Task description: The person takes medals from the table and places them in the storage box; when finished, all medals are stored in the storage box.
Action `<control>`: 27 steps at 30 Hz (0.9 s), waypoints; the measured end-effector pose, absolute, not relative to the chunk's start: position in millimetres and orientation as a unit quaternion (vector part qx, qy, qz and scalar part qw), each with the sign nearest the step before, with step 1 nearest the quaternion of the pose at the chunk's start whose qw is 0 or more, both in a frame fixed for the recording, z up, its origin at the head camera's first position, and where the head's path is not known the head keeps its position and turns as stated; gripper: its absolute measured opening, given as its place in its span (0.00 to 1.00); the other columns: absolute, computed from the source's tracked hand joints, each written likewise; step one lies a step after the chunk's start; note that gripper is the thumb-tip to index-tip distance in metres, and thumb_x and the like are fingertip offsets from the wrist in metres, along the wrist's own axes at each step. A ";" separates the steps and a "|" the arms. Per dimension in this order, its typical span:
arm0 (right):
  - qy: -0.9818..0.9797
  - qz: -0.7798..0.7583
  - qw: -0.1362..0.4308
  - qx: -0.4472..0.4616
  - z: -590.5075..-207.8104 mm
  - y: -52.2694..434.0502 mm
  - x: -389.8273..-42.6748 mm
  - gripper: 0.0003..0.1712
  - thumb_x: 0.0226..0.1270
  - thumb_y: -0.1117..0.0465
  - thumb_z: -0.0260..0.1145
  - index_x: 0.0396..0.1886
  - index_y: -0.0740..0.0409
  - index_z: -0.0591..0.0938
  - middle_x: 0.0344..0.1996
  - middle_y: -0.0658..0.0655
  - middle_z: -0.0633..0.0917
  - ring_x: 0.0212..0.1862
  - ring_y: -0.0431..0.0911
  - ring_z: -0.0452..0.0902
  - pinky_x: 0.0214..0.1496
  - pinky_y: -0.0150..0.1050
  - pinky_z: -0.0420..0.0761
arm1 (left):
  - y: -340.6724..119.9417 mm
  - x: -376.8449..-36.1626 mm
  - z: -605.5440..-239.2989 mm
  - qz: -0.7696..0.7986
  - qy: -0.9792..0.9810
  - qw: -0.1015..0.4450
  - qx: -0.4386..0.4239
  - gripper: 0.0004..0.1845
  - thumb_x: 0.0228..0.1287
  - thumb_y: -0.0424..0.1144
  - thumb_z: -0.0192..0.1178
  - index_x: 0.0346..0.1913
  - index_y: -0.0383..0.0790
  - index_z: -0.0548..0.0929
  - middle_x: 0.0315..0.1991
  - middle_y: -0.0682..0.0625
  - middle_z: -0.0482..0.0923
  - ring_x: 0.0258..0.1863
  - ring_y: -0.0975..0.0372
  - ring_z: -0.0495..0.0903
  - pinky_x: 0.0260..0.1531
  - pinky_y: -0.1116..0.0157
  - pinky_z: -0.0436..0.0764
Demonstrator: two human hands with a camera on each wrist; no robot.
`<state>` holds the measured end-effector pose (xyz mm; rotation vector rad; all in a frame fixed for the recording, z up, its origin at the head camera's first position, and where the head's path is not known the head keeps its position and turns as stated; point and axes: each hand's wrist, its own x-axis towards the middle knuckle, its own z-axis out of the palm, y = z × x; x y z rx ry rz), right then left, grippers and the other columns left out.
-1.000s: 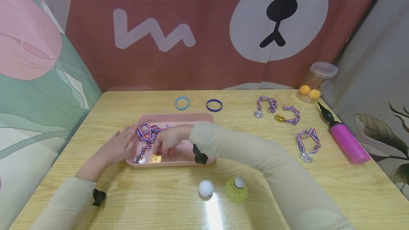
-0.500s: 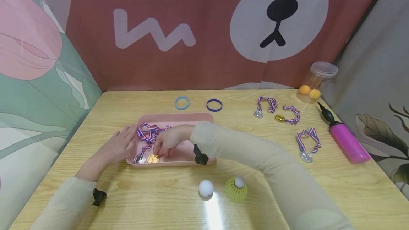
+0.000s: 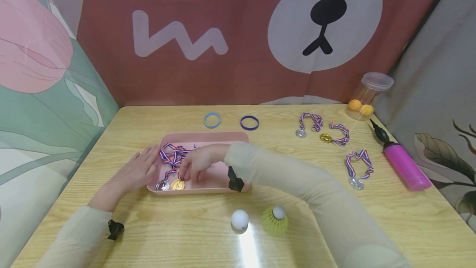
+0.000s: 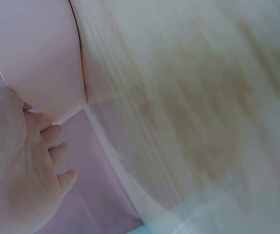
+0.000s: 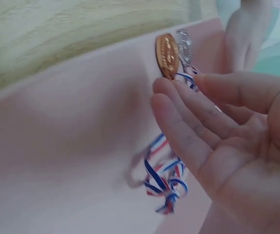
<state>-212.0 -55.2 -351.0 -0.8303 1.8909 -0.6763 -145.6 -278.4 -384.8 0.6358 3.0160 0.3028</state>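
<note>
A pink tray sits on the wooden table and holds a gold medal, a silver medal and their striped ribbons. My right hand hovers over the tray with relaxed fingers just beside the gold medal, holding nothing. The striped ribbon lies under my right hand's fingers. My left hand rests flat against the tray's left edge with straight fingers. In the left wrist view, that left hand lies beside the tray's pink wall.
A white ball and a yellow shuttlecock lie near the front. Blue and purple rings lie behind the tray. Three medals, a pink pump and a clear jar are at the right.
The gold medal has slid slightly left toward the silver one. My right fingers have come off it and drawn back a little. The left hand has stayed put.
</note>
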 end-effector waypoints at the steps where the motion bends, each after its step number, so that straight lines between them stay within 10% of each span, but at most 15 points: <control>1: 0.773 -0.275 0.458 -0.342 -349.1 -53.1 -213.2 0.19 0.57 0.75 0.61 0.49 0.61 0.79 0.39 0.53 0.82 0.36 0.40 0.78 0.35 0.33 0.80 | -278.5 -145.8 -385.1 0.097 0.973 0.022 0.206 0.29 0.71 0.38 0.38 0.67 0.23 0.51 0.67 0.30 0.50 0.65 0.38 0.49 0.61 0.41 0.49; 27: 0.807 -0.495 0.172 -0.272 -263.4 138.5 -245.7 0.20 0.63 0.58 0.63 0.53 0.61 0.77 0.42 0.58 0.82 0.43 0.53 0.77 0.46 0.44 0.79 | -276.3 -145.4 -386.0 0.095 0.976 0.034 0.194 0.29 0.72 0.40 0.36 0.68 0.24 0.48 0.68 0.30 0.48 0.66 0.38 0.48 0.62 0.41 0.47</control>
